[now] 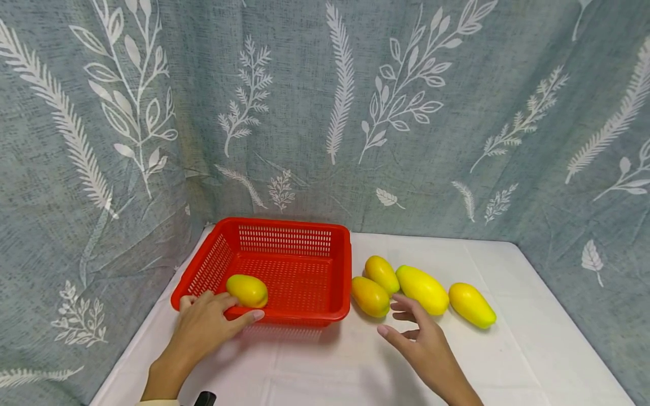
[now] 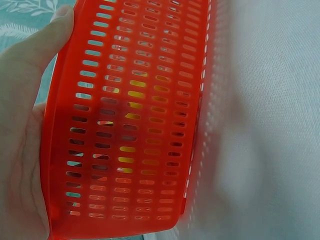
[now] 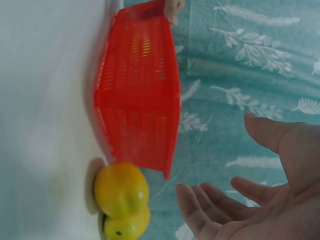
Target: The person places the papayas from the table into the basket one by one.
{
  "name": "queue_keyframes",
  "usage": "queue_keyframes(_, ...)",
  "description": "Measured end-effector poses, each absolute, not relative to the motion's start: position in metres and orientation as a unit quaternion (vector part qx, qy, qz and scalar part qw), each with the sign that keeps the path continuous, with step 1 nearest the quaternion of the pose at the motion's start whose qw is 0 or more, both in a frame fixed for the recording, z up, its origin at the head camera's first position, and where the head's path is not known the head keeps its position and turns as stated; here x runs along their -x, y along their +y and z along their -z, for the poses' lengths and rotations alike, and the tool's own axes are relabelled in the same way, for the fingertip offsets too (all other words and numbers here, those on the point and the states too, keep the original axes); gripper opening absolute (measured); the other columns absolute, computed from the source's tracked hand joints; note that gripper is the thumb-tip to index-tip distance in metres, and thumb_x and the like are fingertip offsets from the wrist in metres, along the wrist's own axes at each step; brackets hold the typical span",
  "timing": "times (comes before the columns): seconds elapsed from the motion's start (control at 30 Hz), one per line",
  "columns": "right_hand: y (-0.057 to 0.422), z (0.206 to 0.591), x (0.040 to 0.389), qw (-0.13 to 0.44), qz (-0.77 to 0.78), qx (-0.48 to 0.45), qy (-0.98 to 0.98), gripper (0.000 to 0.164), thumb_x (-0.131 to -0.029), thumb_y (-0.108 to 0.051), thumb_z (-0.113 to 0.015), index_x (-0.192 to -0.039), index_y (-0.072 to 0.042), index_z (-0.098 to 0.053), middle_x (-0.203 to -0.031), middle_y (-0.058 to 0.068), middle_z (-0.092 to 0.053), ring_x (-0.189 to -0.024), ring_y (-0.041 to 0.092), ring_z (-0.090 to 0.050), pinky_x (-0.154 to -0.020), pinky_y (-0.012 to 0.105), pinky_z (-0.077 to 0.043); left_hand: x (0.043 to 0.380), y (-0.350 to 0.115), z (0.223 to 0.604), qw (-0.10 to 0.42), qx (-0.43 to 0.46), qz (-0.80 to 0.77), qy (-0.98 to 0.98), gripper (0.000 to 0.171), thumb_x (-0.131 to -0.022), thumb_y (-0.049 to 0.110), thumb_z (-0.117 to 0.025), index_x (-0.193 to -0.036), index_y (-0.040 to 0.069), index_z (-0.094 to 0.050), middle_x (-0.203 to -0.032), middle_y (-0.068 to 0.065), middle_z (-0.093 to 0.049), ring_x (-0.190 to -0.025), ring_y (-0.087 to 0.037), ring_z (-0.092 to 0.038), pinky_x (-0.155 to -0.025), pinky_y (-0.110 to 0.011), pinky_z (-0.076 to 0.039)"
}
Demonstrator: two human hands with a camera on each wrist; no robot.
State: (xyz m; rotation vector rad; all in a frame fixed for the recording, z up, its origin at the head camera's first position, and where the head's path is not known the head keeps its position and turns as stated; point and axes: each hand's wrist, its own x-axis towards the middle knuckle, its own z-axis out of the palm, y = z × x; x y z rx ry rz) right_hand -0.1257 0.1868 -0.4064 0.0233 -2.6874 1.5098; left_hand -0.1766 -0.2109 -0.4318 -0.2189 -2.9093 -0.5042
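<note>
We see our left hand [image 1: 208, 327] clamped on the near rim of the red basket [image 1: 342, 270], a rectangular plastic tub pierced with rows of slots. One smooth, oval yellow mango [image 1: 247, 290] lies inside, by that rim. Our right hand [image 1: 422, 343] hangs with thumb and fingers apart, near four more glossy mangoes [image 1: 371, 296], some plump, some elongated, on the white cloth-covered counter [image 1: 304, 375]. Behind, we have a grey-blue woven curtain [image 1: 299, 118] printed with white leaf sprigs.

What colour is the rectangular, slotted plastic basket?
The basket is plain, bright red; the head view shows it best.
</note>
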Motion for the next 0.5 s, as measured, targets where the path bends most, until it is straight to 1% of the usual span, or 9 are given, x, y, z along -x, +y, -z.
queue_keyframes(0.13,0.188,0.411,0.130,0.040,-0.484,-0.010,-0.874,0.066,-0.091,-0.040,-0.084,-0.146,-0.016,-0.057,-0.139,0.007,-0.066,-0.124,0.023,-0.065,-0.089,0.027,-0.056,0.176,-0.211,0.431,0.088,0.071,0.173,-0.978,0.065,-0.085,0.078,-0.069,-0.107,0.018,-0.082,-0.106,-0.004,-0.079,-0.088,-0.021,-0.057,-0.078,-0.047,-0.024)
queue_keyframes(0.27,0.190,0.417,0.136,0.046,-0.480,-0.009,-0.876,0.067,-0.091,-0.038,-0.085,-0.147,-0.013,-0.056,-0.141,0.009,-0.065,-0.124,0.025,-0.065,-0.089,0.029,-0.056,0.177,-0.210,0.431,0.086,0.070,0.173,-0.979,0.066,-0.085,0.079,-0.068,-0.108,0.019,-0.082,-0.107,-0.004,-0.078,-0.088,-0.022,-0.056,-0.079,-0.047,-0.023)
queue_keyframes(0.5,0.192,0.426,0.148,0.035,-0.471,0.003,-0.882,0.072,-0.092,-0.039,-0.084,-0.149,-0.007,-0.054,-0.146,0.014,-0.061,-0.126,0.030,-0.064,-0.092,0.041,-0.057,0.177,-0.210,0.432,0.085,0.071,0.167,-0.980,0.066,-0.086,0.079,-0.068,-0.109,0.019,-0.082,-0.110,-0.005,-0.079,-0.089,-0.022,-0.057,-0.078,-0.047,-0.023)
